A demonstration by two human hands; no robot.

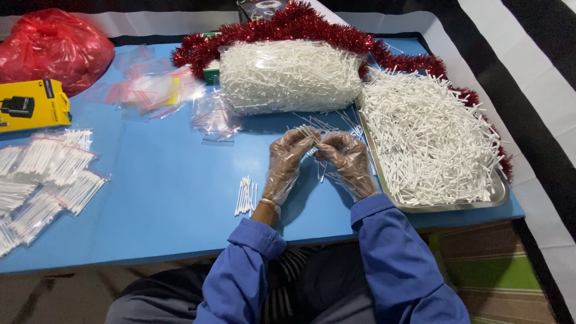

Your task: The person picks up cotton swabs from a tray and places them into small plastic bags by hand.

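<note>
Both gloved hands meet over the blue table (180, 198): the left hand (287, 165) and right hand (348, 163) pinch a few white cotton swabs (316, 157) between their fingertips, each grip closed on them. A small counted bundle (245, 197) lies just left. Filled zip bags (45, 180) sit far left; the steel tray (501, 193) and the big plastic sack of swabs (291, 77) remain heaped, so much packing looks left.

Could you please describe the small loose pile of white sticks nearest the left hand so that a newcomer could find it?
On the blue table, look just left of the left hand. The small pile lies bare and loose there, unlike the bagged bundles at the left edge.
</note>
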